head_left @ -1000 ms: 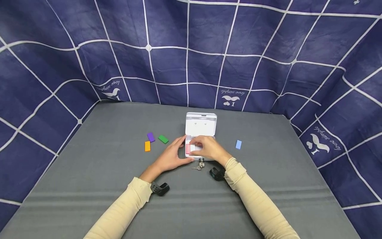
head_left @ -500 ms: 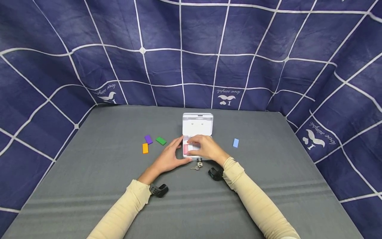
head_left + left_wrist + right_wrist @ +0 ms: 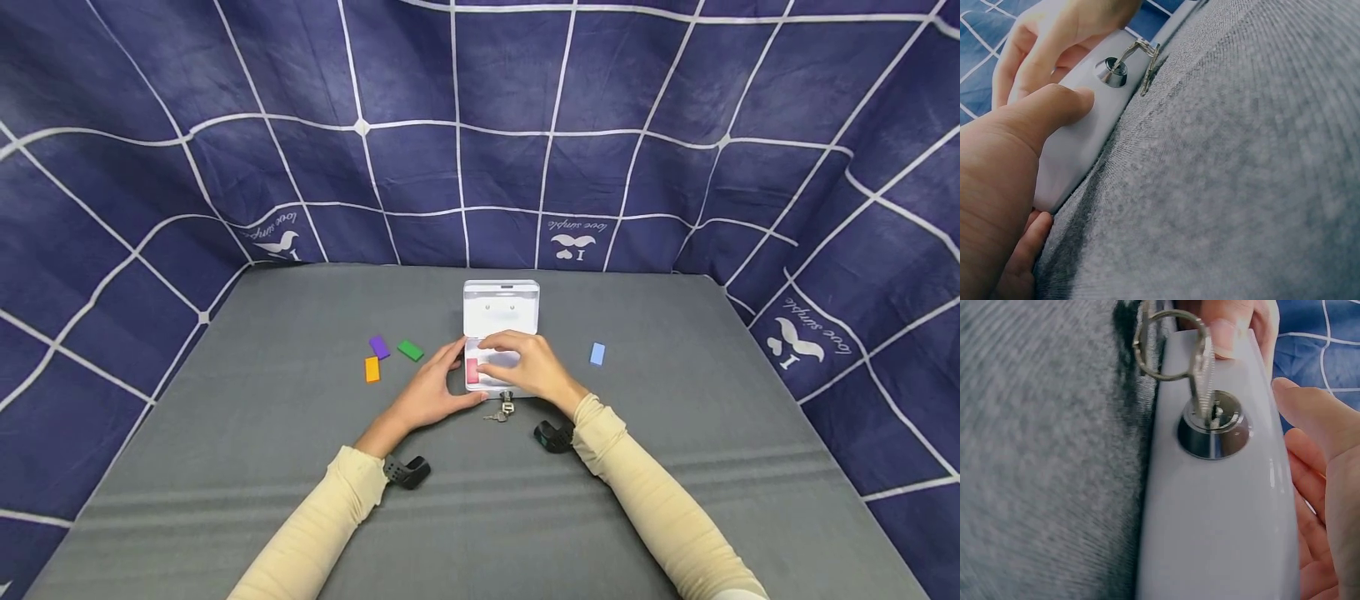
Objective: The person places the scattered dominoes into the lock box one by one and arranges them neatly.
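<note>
A small white cash box (image 3: 501, 315) stands with its lid raised. A pink block (image 3: 472, 371) lies inside at the left end. My left hand (image 3: 426, 396) holds the box at its left front corner, thumb (image 3: 1072, 103) against the front wall and fingers along the left side. Over the box is my right hand (image 3: 538, 367), thumb and index finger apart, the thumb tip close beside the pink block and nothing pinched between them. A key sits in the round lock (image 3: 1213, 428) on the front, and a key ring (image 3: 1169, 375) hangs from it.
Left of the box lie a purple block (image 3: 379, 347), an orange block (image 3: 372, 369) and a green block (image 3: 410, 350). A light blue block (image 3: 597, 354) lies to the right. Blue checked cloth (image 3: 495, 167) hangs behind the grey table surface (image 3: 480, 517).
My right hand's fingers have spread and drawn slightly away from the pink block, which stays in the box. The left hand keeps its hold. The head view has shifted a little.
</note>
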`<control>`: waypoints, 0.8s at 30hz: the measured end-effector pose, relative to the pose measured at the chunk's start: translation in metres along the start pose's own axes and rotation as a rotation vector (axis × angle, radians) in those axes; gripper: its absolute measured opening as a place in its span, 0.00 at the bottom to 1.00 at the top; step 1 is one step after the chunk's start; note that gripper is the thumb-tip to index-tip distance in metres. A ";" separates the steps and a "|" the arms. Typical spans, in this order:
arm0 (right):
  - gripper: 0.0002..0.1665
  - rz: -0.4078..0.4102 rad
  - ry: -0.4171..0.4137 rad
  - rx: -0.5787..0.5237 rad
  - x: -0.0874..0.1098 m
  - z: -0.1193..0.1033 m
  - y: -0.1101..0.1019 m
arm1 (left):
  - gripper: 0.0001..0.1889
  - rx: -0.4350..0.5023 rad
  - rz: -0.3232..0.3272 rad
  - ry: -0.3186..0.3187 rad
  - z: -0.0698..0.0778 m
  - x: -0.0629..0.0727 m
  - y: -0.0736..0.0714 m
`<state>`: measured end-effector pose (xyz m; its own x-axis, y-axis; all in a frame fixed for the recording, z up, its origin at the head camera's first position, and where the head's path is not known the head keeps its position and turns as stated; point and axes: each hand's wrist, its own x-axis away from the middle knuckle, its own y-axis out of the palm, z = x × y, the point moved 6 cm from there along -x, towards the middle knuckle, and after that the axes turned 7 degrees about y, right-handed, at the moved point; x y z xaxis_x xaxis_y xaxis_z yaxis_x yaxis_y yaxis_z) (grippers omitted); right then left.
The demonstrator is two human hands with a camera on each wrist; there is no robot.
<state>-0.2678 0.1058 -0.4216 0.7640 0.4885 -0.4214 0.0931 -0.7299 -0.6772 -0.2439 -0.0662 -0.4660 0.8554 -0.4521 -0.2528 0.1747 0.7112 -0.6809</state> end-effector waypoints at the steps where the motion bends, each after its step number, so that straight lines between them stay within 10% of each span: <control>1: 0.18 0.004 -0.008 0.005 -0.001 -0.001 -0.002 | 0.56 0.001 0.001 0.004 0.000 -0.001 -0.001; 24: 0.17 0.153 0.002 -0.049 0.011 -0.019 -0.024 | 0.55 0.004 0.007 -0.003 0.000 0.006 0.001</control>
<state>-0.2491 0.1195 -0.3982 0.7728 0.3688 -0.5165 0.0061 -0.8181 -0.5751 -0.2383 -0.0683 -0.4677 0.8581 -0.4455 -0.2553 0.1705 0.7163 -0.6767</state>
